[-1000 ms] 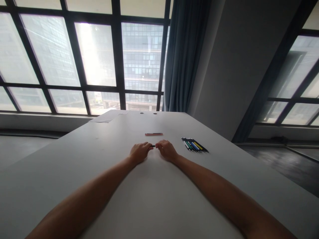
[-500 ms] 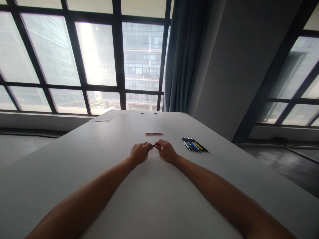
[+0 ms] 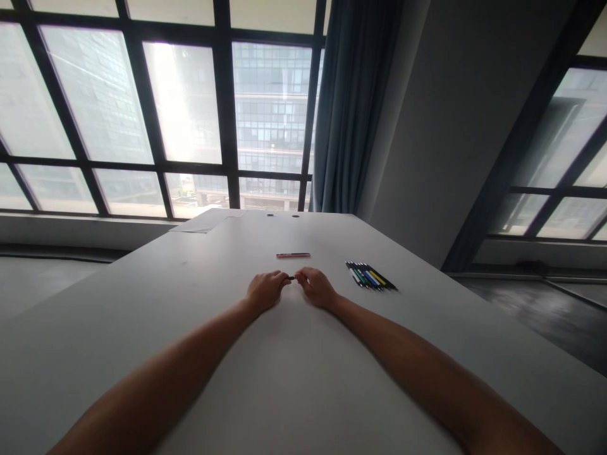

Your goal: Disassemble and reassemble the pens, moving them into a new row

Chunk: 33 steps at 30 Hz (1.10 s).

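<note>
My left hand [image 3: 266,290] and my right hand [image 3: 315,286] face each other low over the white table [image 3: 294,366]. Between them runs a thin dark pen [image 3: 291,278], of which only a short greenish-black piece shows. The left fingers are closed round one end of it, and the right thumb and fingertips pinch the other end. Most of the pen is hidden by the fingers. Just beyond the hands lies a slim pink and black pen-like stick [image 3: 293,255], flat and crosswise, touched by neither hand.
Right of my hands, several pens [image 3: 370,276] lie side by side in a slanted row, black with white, green, blue and yellow parts. White paper sheets [image 3: 202,222] lie at the far left of the table. A blue curtain [image 3: 351,114] and windows stand behind.
My right fingertips have shifted very slightly to the right, and a little more of the pen shows between the hands. Everything else looks the same.
</note>
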Each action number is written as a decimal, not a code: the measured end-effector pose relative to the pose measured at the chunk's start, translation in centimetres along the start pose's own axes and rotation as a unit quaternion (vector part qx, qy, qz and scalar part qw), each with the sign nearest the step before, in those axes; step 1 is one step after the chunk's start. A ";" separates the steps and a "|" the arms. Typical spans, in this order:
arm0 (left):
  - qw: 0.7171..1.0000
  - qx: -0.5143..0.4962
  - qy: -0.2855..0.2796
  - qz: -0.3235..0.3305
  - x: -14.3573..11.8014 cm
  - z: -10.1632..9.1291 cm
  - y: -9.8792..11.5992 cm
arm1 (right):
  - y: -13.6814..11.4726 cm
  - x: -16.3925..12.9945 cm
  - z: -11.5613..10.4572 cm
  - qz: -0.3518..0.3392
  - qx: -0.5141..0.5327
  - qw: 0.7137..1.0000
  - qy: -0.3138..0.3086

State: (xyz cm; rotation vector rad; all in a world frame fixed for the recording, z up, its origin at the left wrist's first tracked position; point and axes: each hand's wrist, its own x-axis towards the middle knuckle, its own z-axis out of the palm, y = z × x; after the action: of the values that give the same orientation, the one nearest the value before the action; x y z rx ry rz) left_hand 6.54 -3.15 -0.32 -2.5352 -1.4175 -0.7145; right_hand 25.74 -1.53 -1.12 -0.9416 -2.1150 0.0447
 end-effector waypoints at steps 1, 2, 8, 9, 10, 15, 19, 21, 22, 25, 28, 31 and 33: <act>1.000 0.002 0.000 0.002 0.0 0.0 0.0 | 0.0 0.0 0.0 0.000 0.001 1.000 -0.001; 1.000 0.003 0.000 0.004 0.0 0.0 0.0 | 0.0 0.0 0.0 -0.003 0.004 1.000 -0.001; 1.000 0.003 0.002 -0.001 0.0 0.2 0.0 | -0.1 0.0 -0.1 -0.008 0.028 1.000 0.005; 1.000 0.004 0.002 0.000 0.0 0.2 -0.1 | -0.1 0.0 -0.2 -0.004 0.029 1.000 -0.001; 1.000 0.006 0.002 0.002 0.1 0.2 -0.1 | -0.1 0.0 -0.2 -0.001 0.027 1.000 -0.008; 1.000 0.016 -0.003 0.007 0.1 0.2 -0.1 | 0.2 0.1 0.1 0.001 0.032 0.999 0.004; 1.000 0.015 -0.001 -0.003 0.1 0.3 -0.1 | 0.6 0.0 0.1 0.006 0.034 0.999 0.031; 1.000 0.013 -0.001 -0.011 0.1 0.4 -0.1 | 0.7 -0.1 0.0 0.013 0.019 0.999 0.031; 1.000 0.012 -0.002 -0.015 0.0 0.4 -0.1 | 0.9 -0.1 -0.1 0.018 0.010 0.999 0.030; 1.000 0.007 -0.002 -0.028 0.0 0.5 -0.2 | 1.7 0.0 -0.4 0.045 -0.022 0.998 0.026; 0.999 0.010 -0.004 -0.035 0.0 0.5 -0.2 | 3.5 0.3 -0.6 0.100 -0.068 0.992 0.027; 0.999 0.014 -0.008 -0.039 0.1 0.6 -0.2 | 5.5 0.5 -0.8 0.134 -0.118 0.983 0.036; 0.999 0.011 -0.013 -0.040 0.1 0.5 -0.2 | 6.7 0.5 -1.0 0.159 -0.140 0.977 0.035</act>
State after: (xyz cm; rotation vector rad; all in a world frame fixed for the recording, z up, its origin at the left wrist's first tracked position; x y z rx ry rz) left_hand 6.64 -2.77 -0.76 -2.4918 -1.5346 -0.6771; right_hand 30.32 3.37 -2.30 -1.4224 -1.9175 -0.1271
